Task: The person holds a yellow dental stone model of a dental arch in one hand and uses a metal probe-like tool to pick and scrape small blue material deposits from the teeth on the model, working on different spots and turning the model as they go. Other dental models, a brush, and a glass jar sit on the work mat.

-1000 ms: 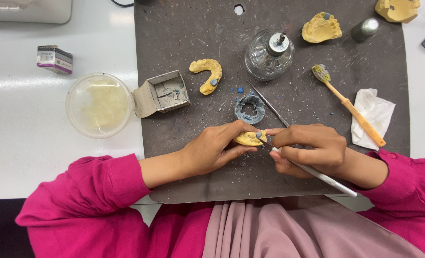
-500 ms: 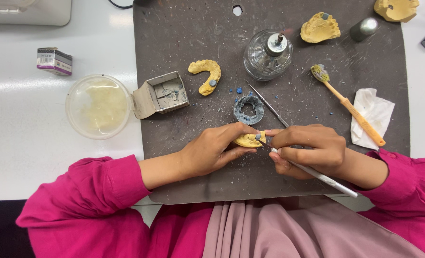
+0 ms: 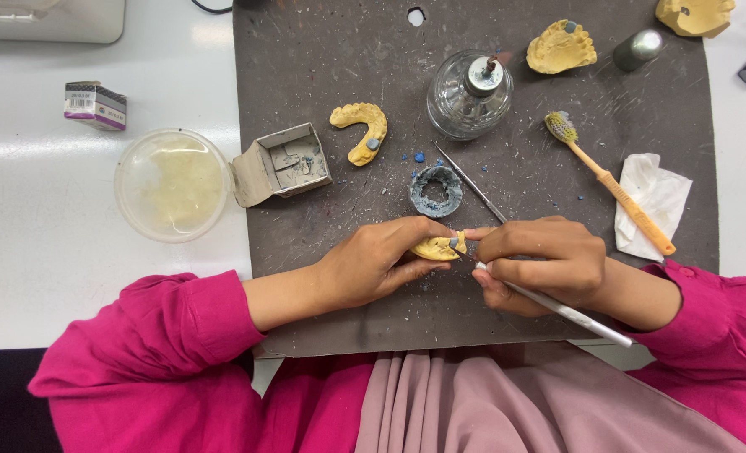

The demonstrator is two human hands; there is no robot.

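My left hand (image 3: pixel 377 262) pinches a small yellow dental cast (image 3: pixel 436 247) just above the dark grey mat (image 3: pixel 322 67). My right hand (image 3: pixel 540 262) grips a thin metal carving tool (image 3: pixel 570 312), its tip touching the cast's right end where a bit of blue wax shows. The tool's handle runs out to the lower right past my wrist. Both sleeves are bright pink.
On the mat lie a blue-grey wax ring (image 3: pixel 436 190), a second metal probe (image 3: pixel 469 180), a glass spirit lamp (image 3: pixel 469 94), a yellow arch cast (image 3: pixel 361 130), an open cardboard box (image 3: pixel 282 164), a toothbrush (image 3: pixel 608 180), a tissue (image 3: pixel 654 201) and more casts (image 3: pixel 561 46). A clear round dish (image 3: pixel 171 184) sits on the white table.
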